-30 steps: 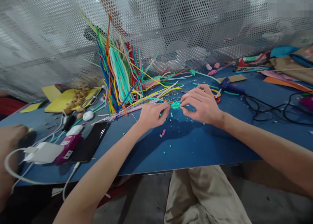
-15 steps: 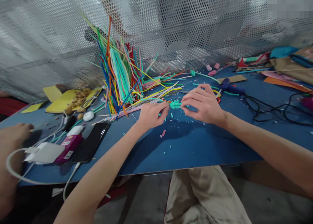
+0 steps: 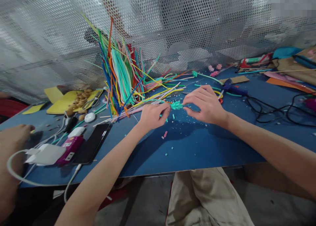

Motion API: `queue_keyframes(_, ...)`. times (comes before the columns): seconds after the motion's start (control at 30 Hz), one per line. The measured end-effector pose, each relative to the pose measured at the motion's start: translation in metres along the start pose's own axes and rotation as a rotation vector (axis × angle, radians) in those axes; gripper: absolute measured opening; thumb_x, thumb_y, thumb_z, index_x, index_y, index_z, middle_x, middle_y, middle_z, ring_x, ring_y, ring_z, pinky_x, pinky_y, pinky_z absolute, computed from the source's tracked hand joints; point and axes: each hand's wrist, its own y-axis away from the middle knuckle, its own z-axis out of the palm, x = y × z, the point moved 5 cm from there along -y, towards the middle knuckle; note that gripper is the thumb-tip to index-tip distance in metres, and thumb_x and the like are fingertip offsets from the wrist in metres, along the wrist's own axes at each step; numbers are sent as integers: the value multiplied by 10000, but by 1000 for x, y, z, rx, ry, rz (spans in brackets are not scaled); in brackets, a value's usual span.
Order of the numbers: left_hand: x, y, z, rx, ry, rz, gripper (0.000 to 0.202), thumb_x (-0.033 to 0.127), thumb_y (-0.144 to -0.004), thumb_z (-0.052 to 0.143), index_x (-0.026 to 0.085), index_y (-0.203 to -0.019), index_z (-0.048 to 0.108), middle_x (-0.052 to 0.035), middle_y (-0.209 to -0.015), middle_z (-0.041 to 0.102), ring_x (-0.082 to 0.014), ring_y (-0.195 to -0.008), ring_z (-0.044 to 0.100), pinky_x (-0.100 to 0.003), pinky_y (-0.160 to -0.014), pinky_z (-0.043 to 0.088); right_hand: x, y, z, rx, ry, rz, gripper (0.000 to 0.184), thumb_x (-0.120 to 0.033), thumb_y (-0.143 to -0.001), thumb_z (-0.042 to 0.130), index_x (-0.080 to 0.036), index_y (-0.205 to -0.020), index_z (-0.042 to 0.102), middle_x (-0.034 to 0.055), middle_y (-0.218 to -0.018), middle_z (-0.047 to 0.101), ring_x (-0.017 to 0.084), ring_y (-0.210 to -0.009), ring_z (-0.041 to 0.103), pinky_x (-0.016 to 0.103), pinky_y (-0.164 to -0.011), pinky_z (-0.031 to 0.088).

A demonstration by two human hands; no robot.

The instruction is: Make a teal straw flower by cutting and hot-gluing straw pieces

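Note:
A small teal piece of bunched, fuzzy pipe cleaner [image 3: 176,105] is stretched between my two hands, just above the table. My left hand [image 3: 154,115] pinches its left end, with thumb and forefinger pressed together. At the other end, the thumb and forefinger tips of my right hand [image 3: 203,104] close on a thin tip, the other fingers bent above. Short teal clippings [image 3: 173,116] and a pink scrap [image 3: 165,133] lie below the piece. Behind my hands, scissors are partly hidden, their red and yellow handle [image 3: 220,100] showing beside my right hand.
A tall bundle of coloured pipe cleaners [image 3: 122,76] leans at the mesh screen [image 3: 187,28]. A phone [image 3: 92,143], a purple power strip [image 3: 69,150] and cables lie left, near another person's hand [image 3: 17,137]. A blue glue gun [image 3: 234,88] with a black cord is at right.
My hands stay in nearly the same place. The right fingertips have shifted slightly at the teal piece's end. The other person's hand at left has moved a little.

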Motion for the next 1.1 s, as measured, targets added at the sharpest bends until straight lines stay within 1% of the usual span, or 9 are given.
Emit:
queue_keyframes(0.13,-2,-1,0,-4,2,-12,294,323,-996,412,215,-842,637,10,-605,592,-125,-521,479,-284,-544,225,5,1,3,-26,-21,27,167,-275,-922,630,-237,-1081,659,35,-1082,749,216,-990,652,387,-856,415)
queue_keyframes(0.27,-2,-1,-1,3,18,-11,290,317,-993,419,215,-846,647,5,-618,616,-123,-520,497,-280,-541,248,11,4,7,-52,-2,59,129,-295,-965,604,-245,-1043,694,18,-1035,770,196,-933,660,365,-833,419)
queue_keyframes(0.37,-4,0,2,-5,35,-34,261,371,-991,463,225,-994,680,-5,-682,672,-135,-567,566,-274,-573,316,14,5,8,-41,20,61,137,-321,-975,610,-251,-1031,714,1,-994,778,184,-896,656,352,-817,421)
queue_keyframes(0.5,-6,0,8,18,36,-49,360,472,-991,510,229,-1203,669,-42,-816,744,-167,-686,660,-276,-633,400,19,7,10,-49,38,90,160,-356,-975,616,-261,-1020,737,0,-968,783,182,-883,653,351,-798,412)
queue_keyframes(0.63,-6,-1,12,50,5,-35,388,516,-1009,496,226,-1119,729,-66,-940,773,-162,-749,697,-261,-639,422,22,9,14,-70,36,110,178,-374,-982,605,-270,-1013,746,2,-954,785,180,-876,656,352,-807,420)
queue_keyframes(0.83,-11,0,14,51,27,-13,370,488,-1025,491,247,-1076,767,-46,-930,788,-160,-817,730,-257,-685,461,25,6,15,-97,-124,177,209,-373,-990,573,-242,-1024,733,30,-974,779,184,-877,681,345,-812,480)
queue_keyframes(0.97,-20,2,14,105,52,-14,328,476,-1010,531,267,-1071,776,-40,-1028,793,-180,-924,751,-277,-783,505,62,19,21,-172,-138,419,276,-316,-994,473,-180,-1098,690,84,-992,747,200,-842,676,352,-808,512)
queue_keyframes(1.03,-26,3,15,116,50,-28,315,479,-999,551,277,-1073,781,-39,-1023,796,-187,-942,755,-287,-792,513,88,33,27,-265,-34,487,345,-248,-921,495,-110,-1203,640,169,-1109,699,259,-971,663,413,-909,499)
queue_keyframes(1.1,-33,4,16,132,48,-57,319,485,-996,552,283,-1081,783,-37,-1027,796,-192,-948,758,-290,-784,518,115,51,34,-437,94,572,461,-208,-839,513,-44,-1262,596,257,-1202,629,346,-1118,605,493,-971,457)
